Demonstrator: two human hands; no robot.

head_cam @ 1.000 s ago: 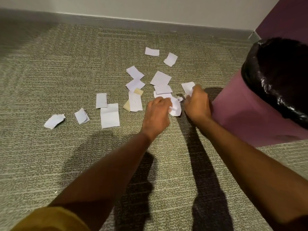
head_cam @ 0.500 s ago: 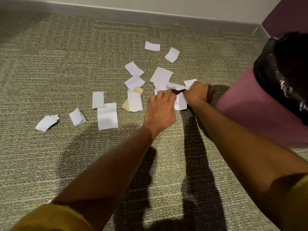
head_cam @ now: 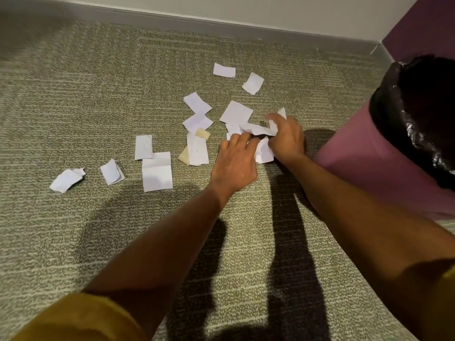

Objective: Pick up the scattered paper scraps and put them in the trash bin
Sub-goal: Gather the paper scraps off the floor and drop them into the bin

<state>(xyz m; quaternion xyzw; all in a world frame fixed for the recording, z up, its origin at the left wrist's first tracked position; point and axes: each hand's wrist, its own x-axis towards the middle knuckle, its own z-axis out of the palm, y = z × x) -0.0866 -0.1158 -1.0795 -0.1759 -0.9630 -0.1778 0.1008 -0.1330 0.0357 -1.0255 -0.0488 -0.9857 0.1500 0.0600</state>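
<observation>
White paper scraps (head_cam: 157, 172) dot the carpet (head_cam: 73, 107) — my right hand (head_cam: 286, 140) pinches a crumpled bunch in curled fingers; left hand (head_cam: 236, 163) presses others, fingers together.

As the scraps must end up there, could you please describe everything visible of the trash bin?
The trash bin stands on the carpet at the right, cut off by the frame edge. Its wall is smooth and mauve. A glossy, crinkled black bag lines it and folds over the rim. The mouth is open, the inside too dark to read. The right hand, gripping paper scraps, works near its base without touching it.
</observation>
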